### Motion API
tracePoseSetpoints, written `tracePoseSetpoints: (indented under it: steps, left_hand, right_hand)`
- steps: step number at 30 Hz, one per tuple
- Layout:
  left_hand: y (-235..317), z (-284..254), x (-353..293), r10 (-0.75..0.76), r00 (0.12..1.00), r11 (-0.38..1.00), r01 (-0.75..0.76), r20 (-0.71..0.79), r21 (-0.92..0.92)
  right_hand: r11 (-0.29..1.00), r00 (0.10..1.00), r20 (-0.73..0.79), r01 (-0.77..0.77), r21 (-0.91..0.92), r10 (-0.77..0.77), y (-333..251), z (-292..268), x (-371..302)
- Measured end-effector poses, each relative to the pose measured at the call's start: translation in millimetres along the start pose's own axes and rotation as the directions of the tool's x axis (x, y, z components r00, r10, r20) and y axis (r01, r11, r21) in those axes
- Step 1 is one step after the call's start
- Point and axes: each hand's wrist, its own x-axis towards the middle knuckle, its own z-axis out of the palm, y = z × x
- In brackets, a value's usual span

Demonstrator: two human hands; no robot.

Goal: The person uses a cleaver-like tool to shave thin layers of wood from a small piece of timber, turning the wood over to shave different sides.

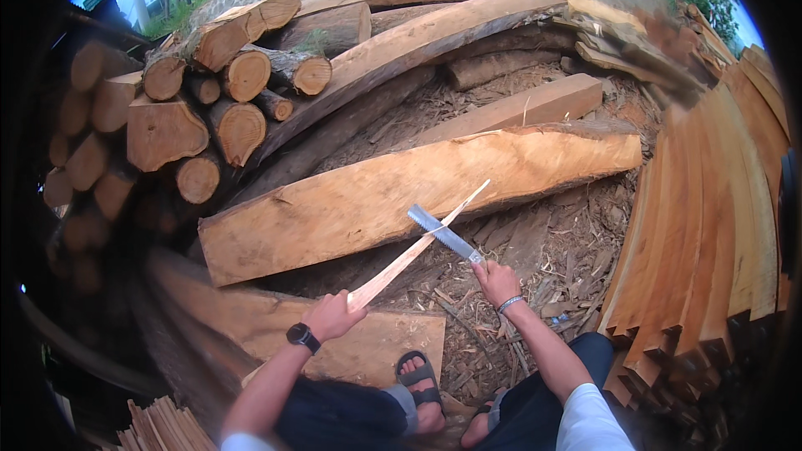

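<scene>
Stick (pixel 388 274) and saw (pixel 458 245), crossed at mid-view, in front of a large plank (pixel 334 209) as seen from above. Stick: pale, bare wood with faint reddish streaks; broad at the near end, tapering to a slender point toward the upper right; tip seen against the plank's face, contact there not determinable. Saw: straight grey blade, toothed along the lower left edge, set across the narrower part of the stick, apparently touching. Left hand (pixel 332 317): fingers closed round the broad end of the stick; dark watch (pixel 302 335) at the wrist. Right hand (pixel 500 286): fingers wrapped round the saw's handle, mostly hidden in the grip; bracelet (pixel 510 304) at the wrist. Below: second plank (pixel 393 338), beside a sandal (pixel 415 373); wood chips (pixel 555 271) strewn over the ground to the right. Far left: stacked logs (pixel 247 76), cut ends toward the viewer; thin strips (pixel 163 428) at the lower left. Far right: long boards (pixel 685 209), piled side by side. Behind the large plank: beam (pixel 518 111), roughly parallel.
</scene>
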Motion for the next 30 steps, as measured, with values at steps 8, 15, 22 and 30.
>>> tracePoseSetpoints:
  steps: [8,15,22,30]
  left_hand:
    - [1,1,1,-0.013,0.999,0.999,0.011,0.032,0.038]
    - [3,0,4,-0.012,0.998,0.999,0.01,0.067,0.038]
    - [2,0,5,-0.002,0.999,1.0,0.001,0.04,0.023]
    - [9,-5,5,0.013,1.0,0.999,-0.013,-0.001,0.039]
  right_hand:
    - [0.996,0.996,0.078,0.037,-0.078,-0.031,8,2,2]
    - [0.991,0.981,0.163,0.115,-0.073,-0.102,10,11,-5]
    - [0.999,0.994,0.109,-0.002,0.037,-0.002,31,16,2]
    - [0.994,0.997,0.059,-0.058,0.096,0.053,58,10,17]
